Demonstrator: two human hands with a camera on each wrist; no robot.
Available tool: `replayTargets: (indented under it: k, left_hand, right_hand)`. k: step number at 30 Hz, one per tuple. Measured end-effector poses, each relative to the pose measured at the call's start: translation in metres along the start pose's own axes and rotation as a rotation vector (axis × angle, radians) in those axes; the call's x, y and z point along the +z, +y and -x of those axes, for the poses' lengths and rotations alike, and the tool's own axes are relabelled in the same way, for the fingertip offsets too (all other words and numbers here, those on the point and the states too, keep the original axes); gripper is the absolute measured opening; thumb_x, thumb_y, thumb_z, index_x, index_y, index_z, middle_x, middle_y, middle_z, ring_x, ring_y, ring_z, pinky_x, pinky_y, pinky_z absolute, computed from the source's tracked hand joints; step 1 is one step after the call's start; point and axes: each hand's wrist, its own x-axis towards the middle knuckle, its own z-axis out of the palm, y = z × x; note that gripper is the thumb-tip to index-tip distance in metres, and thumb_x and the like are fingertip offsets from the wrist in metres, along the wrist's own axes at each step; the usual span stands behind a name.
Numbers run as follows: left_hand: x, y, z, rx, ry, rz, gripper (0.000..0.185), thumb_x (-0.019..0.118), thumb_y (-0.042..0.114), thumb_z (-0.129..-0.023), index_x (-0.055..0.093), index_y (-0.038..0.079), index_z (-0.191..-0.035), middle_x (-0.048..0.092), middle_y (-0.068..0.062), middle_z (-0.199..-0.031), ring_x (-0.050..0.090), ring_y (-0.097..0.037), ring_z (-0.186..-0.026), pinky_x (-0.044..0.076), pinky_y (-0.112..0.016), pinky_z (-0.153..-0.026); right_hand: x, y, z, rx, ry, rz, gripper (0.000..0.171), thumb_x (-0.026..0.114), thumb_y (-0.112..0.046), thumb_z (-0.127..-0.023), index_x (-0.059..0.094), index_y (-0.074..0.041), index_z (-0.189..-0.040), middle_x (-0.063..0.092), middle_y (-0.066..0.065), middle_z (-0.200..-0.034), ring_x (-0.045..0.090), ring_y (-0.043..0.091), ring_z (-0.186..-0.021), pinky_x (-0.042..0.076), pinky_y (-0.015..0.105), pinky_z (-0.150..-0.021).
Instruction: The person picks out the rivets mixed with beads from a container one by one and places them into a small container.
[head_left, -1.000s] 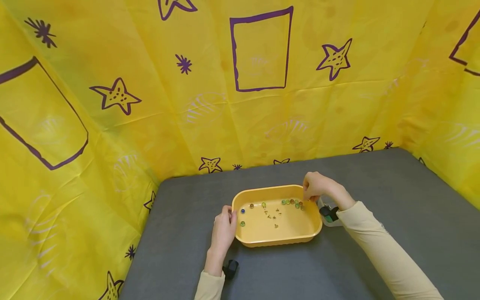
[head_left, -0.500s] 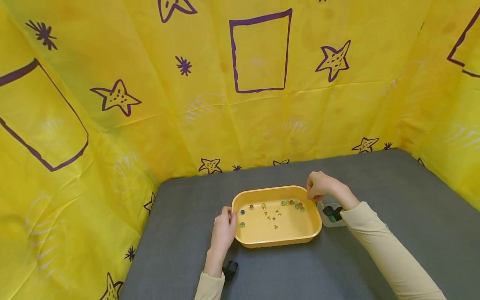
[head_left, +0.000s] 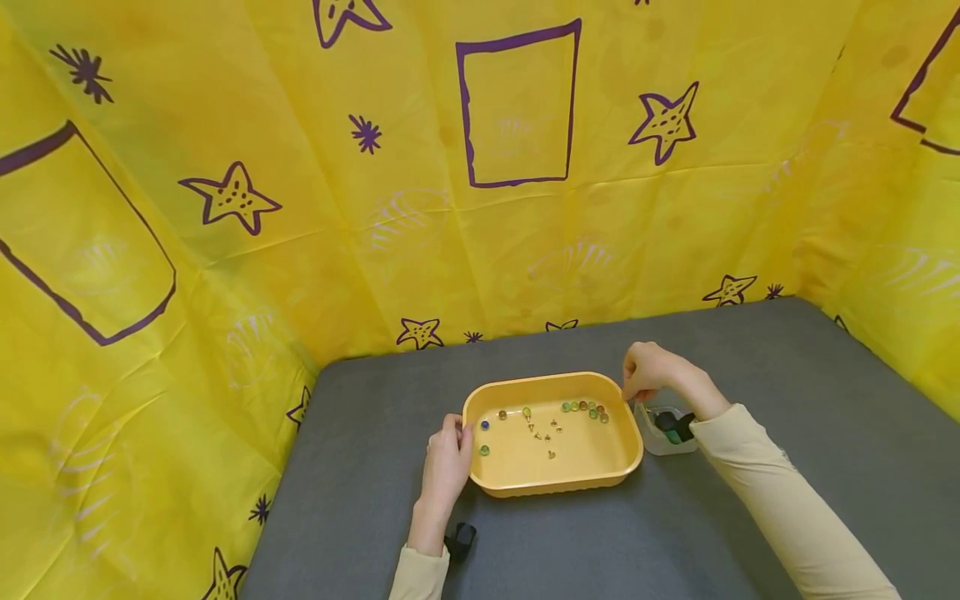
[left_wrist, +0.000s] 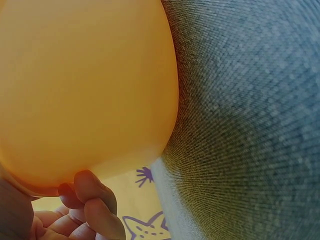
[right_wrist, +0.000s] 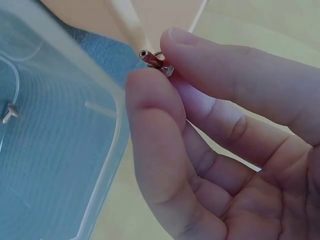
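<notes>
My left hand holds the left rim of a yellow tray, thumb on the inside; the left wrist view shows curled fingers at its edge. Inside the tray lie several glass marbles and small gold-coloured pieces. Just beyond the tray's right back corner is my right hand. Its thumb and forefinger pinch a small metal rivet-like piece with a hollow end, beside the rim of a clear plastic container. Another small headed metal piece sits in that container.
The clear container stands on the grey table, close against the tray's right side. A yellow cloth with purple drawings hangs behind and at both sides. A black wrist device is on my left wrist.
My right hand has moved right, from over the tray's right back corner to just outside it, near the clear container. The left hand keeps its hold; the tray and marbles stay put.
</notes>
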Motion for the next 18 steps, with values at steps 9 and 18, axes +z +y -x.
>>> replayTargets:
  k: [9,18]
  left_hand:
    - [0.001,-0.002,0.000,-0.005,0.001,0.000,0.014,0.057,0.008,-0.090,0.056,-0.004,-0.097,0.045,0.000,-0.061,0.042,-0.011,-0.051,0.036,-0.024,-0.047]
    - [0.001,-0.002,0.000,-0.002,0.005,0.004,0.014,0.057,0.008,-0.090,0.056,-0.004,-0.097,0.046,0.000,-0.060,0.042,-0.011,-0.051,0.036,-0.024,-0.048]
  right_hand:
    - [-0.002,0.009,0.000,0.036,0.000,0.012,0.014,0.070,-0.001,-0.073,0.060,-0.002,-0.063,0.058,0.004,-0.055,0.057,0.014,-0.048,0.051,0.034,-0.055]
    - [-0.005,0.013,0.006,0.023,0.009,-0.003,0.013,0.068,0.000,-0.072,0.061,-0.001,-0.062,0.058,0.003,-0.054,0.057,0.014,-0.048,0.051,0.034,-0.055]
